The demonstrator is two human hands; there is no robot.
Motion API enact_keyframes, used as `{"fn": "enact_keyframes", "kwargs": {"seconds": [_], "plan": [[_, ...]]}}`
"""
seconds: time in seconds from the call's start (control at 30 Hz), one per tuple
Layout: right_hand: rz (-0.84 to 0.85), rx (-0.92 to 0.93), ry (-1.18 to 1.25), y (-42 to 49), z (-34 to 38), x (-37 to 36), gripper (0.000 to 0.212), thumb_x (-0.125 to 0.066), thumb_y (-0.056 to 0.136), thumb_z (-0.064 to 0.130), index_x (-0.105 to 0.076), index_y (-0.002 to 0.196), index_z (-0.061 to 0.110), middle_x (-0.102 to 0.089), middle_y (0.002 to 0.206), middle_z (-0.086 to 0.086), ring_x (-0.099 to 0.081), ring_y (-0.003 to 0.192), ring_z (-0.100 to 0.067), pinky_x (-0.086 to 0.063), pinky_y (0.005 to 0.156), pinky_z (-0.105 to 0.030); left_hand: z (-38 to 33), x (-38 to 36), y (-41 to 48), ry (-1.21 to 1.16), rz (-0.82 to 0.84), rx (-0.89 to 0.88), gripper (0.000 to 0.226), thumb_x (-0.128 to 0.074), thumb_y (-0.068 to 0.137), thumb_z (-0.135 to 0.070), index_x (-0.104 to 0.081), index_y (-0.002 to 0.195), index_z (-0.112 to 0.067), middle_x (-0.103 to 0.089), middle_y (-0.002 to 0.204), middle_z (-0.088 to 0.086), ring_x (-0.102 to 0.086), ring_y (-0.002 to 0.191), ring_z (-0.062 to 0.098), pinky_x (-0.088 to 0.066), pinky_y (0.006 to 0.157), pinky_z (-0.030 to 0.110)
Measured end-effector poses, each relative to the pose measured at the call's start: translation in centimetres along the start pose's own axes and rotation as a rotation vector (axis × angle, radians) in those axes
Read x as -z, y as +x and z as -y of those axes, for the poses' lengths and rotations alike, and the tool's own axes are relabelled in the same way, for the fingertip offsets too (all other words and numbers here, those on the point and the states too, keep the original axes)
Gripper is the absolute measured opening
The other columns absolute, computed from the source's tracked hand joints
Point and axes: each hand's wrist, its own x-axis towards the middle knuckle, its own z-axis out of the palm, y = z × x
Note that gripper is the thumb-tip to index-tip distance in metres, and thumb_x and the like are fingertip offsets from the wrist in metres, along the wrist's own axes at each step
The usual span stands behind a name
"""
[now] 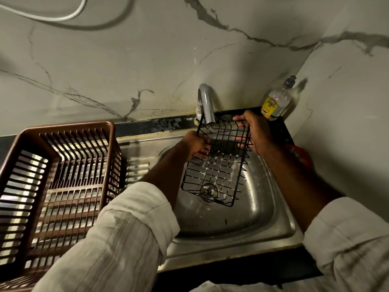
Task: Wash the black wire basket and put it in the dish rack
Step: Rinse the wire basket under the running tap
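Black wire basket (216,165), rectangular grid, gripped by both hands.

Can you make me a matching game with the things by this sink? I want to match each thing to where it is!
Things:
1. black wire basket
2. dish rack
3. soap bottle
4. tap

Places:
A. in the corner where two walls meet
B. held by the left hand and right hand over the sink
C. left of the sink
D. middle of the sink's back edge

Pairs: 1-B, 2-C, 3-A, 4-D
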Motion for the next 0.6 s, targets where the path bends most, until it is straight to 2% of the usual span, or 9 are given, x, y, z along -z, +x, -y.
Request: {"fn": "enact_keyframes", "kwargs": {"seconds": [0.07, 0.17, 0.27, 0.37, 0.43, 0.53, 0.57, 0.6], "plan": [[-0.001, 0.004, 0.001, 0.0, 0.0, 0.0, 0.034, -0.053, 0.075, 0.049, -0.080, 0.090, 0.034, -0.072, 0.107, 0.004, -0.073, 0.089, -0.031, -0.061, 0.074, -0.053, -0.1, 0.1, 0.0, -0.014, -0.007, 0.011, 0.029, -0.038, 0.104, -0.002, -0.063, 0.118, 0.006, -0.069, 0.093, 0.017, -0.070, 0.097, 0.037, -0.062, 0.064, 0.041], [0.007, 0.013, -0.037, 0.2, -0.3, -0.1, 0.037, -0.051, 0.074, 0.054, -0.079, 0.092, 0.038, -0.072, 0.108, 0.006, -0.074, 0.089, -0.030, -0.060, 0.076, -0.057, -0.1, 0.4, 0.1, -0.007, -0.005, 0.016, 0.029, -0.040, 0.103, 0.000, -0.063, 0.118, 0.006, -0.070, 0.102, 0.021, -0.071, 0.099, 0.038, -0.063, 0.061, 0.041], [0.017, 0.027, -0.061, 0.5, -0.5, -0.2, 0.037, -0.050, 0.075, 0.056, -0.078, 0.093, 0.040, -0.071, 0.110, 0.007, -0.074, 0.090, -0.030, -0.060, 0.077, -0.054, 0.1, 0.7, 0.3, 0.007, -0.012, 0.001, 0.026, -0.044, 0.102, 0.001, -0.063, 0.119, 0.005, -0.070, 0.110, 0.023, -0.071, 0.097, 0.034, -0.063, 0.066, 0.041], [0.025, 0.024, -0.046, 0.6, -0.4, -0.3, 0.035, -0.051, 0.077, 0.054, -0.078, 0.093, 0.040, -0.070, 0.109, 0.008, -0.073, 0.091, -0.029, -0.061, 0.077, -0.050, 0.2, 0.7, 0.3, 0.019, -0.017, -0.008, 0.024, -0.045, 0.101, 0.002, -0.063, 0.116, 0.006, -0.069, 0.113, 0.024, -0.070, 0.089, 0.029, -0.063, 0.063, 0.039], [0.025, 0.029, -0.051, 0.8, -0.4, -0.3, 0.035, -0.050, 0.077, 0.053, -0.078, 0.092, 0.040, -0.069, 0.108, 0.008, -0.073, 0.091, -0.029, -0.060, 0.078, -0.053, -0.2, 0.6, 0.1, -0.031, 0.012, 0.028, 0.023, -0.040, 0.101, 0.003, -0.062, 0.109, 0.003, -0.066, 0.120, 0.030, -0.069, 0.094, 0.036, -0.061, 0.069, 0.046], [-0.004, 0.070, -0.083, 1.1, -0.4, -0.3, 0.035, -0.049, 0.077, 0.054, -0.078, 0.090, 0.041, -0.070, 0.105, 0.007, -0.073, 0.090, -0.029, -0.059, 0.079, -0.060, -1.0, 0.5, -0.4, -0.205, 0.081, 0.133, 0.037, -0.024, 0.104, -0.009, -0.054, 0.124, 0.000, -0.056, 0.132, 0.030, -0.056, 0.122, 0.046, -0.050, 0.091, 0.050], [-0.012, 0.074, -0.088, 1.2, -0.4, -0.3, 0.035, -0.048, 0.077, 0.055, -0.078, 0.089, 0.041, -0.071, 0.103, 0.007, -0.073, 0.090, -0.030, -0.059, 0.079, -0.061, -1.1, 0.5, -0.5, -0.251, 0.095, 0.156, 0.040, -0.021, 0.105, -0.012, -0.052, 0.128, 0.000, -0.057, 0.127, 0.029, -0.057, 0.119, 0.044, -0.048, 0.096, 0.049], [-0.017, 0.074, -0.094, 1.2, -0.4, -0.3, 0.036, -0.047, 0.076, 0.055, -0.078, 0.089, 0.041, -0.071, 0.102, 0.008, -0.073, 0.090, -0.030, -0.059, 0.079, -0.062, -1.1, 0.4, -0.6, -0.252, 0.091, 0.148, 0.038, -0.024, 0.105, -0.012, -0.054, 0.124, -0.002, -0.060, 0.115, 0.026, -0.064, 0.104, 0.039, -0.051, 0.091, 0.045]]}}
